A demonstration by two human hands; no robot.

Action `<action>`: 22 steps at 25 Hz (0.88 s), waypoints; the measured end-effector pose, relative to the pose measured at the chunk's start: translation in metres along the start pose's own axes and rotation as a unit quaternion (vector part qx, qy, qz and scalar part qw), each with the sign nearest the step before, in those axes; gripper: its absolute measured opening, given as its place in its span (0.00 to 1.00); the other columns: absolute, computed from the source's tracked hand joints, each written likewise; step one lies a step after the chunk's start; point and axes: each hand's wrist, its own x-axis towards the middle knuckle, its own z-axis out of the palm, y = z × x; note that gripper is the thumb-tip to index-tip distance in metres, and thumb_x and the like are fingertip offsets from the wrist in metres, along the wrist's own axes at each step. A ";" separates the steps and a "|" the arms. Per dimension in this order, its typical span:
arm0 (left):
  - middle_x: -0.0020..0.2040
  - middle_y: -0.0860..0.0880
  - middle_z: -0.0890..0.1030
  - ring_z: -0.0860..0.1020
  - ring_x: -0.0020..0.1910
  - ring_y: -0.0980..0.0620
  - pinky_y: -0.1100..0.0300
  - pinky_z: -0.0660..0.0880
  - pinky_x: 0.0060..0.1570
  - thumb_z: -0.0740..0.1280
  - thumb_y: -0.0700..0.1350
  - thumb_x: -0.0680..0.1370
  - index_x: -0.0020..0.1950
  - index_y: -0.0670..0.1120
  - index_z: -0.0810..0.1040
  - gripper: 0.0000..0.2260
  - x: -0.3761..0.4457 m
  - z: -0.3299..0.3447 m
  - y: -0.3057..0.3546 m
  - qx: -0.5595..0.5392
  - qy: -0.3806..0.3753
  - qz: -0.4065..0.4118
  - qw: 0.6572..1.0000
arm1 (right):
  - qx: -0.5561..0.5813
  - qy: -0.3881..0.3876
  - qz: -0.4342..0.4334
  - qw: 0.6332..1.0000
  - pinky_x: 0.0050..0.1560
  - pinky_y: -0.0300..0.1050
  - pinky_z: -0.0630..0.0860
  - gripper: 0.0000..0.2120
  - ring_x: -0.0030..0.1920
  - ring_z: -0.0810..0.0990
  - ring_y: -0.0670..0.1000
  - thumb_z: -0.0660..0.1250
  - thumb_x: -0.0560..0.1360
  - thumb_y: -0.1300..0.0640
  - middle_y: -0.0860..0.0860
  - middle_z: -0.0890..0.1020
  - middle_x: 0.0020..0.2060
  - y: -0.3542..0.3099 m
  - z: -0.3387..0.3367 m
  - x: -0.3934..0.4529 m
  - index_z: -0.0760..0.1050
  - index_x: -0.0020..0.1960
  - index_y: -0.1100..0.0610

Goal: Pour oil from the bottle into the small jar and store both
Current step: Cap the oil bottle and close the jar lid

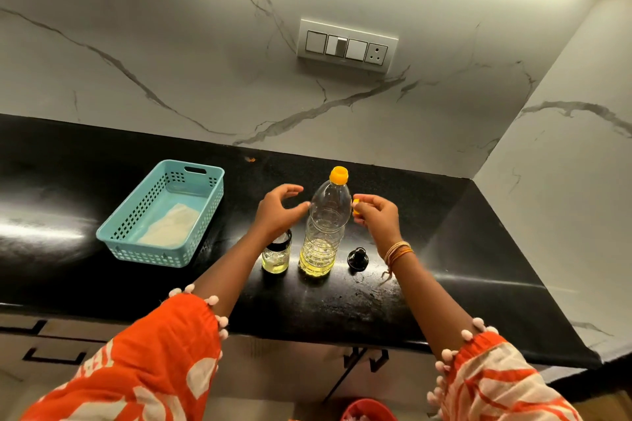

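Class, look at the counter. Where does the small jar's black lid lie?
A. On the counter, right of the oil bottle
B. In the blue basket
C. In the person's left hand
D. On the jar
A: the black lid lies on the counter right of the oil bottle, apart from the small jar.

Dim warm light, countertop glare (left side), wide-angle edge bending

A clear plastic oil bottle with an orange neck stands upright on the black stone desk, yellow oil filling its lower part. The left hand hovers open beside it, thumb near the bottle's shoulder. The right hand pinches a small orange cap. A small glass jar of oil stands left of the bottle; a black knobbed lid lies to its right. A light-blue plastic basket sits further left.
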 end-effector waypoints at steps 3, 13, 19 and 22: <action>0.61 0.44 0.80 0.77 0.62 0.49 0.47 0.74 0.65 0.71 0.42 0.75 0.62 0.44 0.77 0.16 0.012 0.001 0.033 -0.076 -0.025 0.034 0.996 | 0.030 -0.010 -0.030 0.999 0.49 0.44 0.81 0.09 0.43 0.81 0.51 0.67 0.75 0.65 0.56 0.82 0.42 -0.024 -0.003 0.002 0.79 0.54 0.62; 0.53 0.42 0.83 0.82 0.54 0.45 0.48 0.78 0.58 0.74 0.40 0.72 0.59 0.43 0.79 0.16 0.016 0.020 0.066 -0.115 -0.090 0.093 0.985 | 0.066 -0.008 -0.141 0.988 0.48 0.40 0.81 0.16 0.45 0.83 0.50 0.76 0.68 0.62 0.59 0.83 0.46 -0.073 0.005 -0.001 0.78 0.54 0.66; 0.49 0.45 0.84 0.82 0.52 0.46 0.48 0.79 0.56 0.74 0.40 0.73 0.56 0.46 0.81 0.12 0.016 0.022 0.061 -0.110 -0.084 0.090 0.986 | 0.083 -0.044 -0.173 0.981 0.46 0.37 0.80 0.16 0.44 0.85 0.45 0.75 0.67 0.67 0.56 0.84 0.46 -0.077 0.012 -0.003 0.78 0.54 0.68; 0.49 0.45 0.84 0.82 0.52 0.47 0.50 0.79 0.56 0.73 0.40 0.73 0.56 0.44 0.81 0.12 0.016 0.023 0.061 -0.110 -0.085 0.093 0.986 | 0.064 -0.062 -0.180 0.980 0.49 0.43 0.81 0.16 0.47 0.85 0.50 0.76 0.67 0.65 0.57 0.84 0.48 -0.073 0.012 -0.002 0.78 0.53 0.67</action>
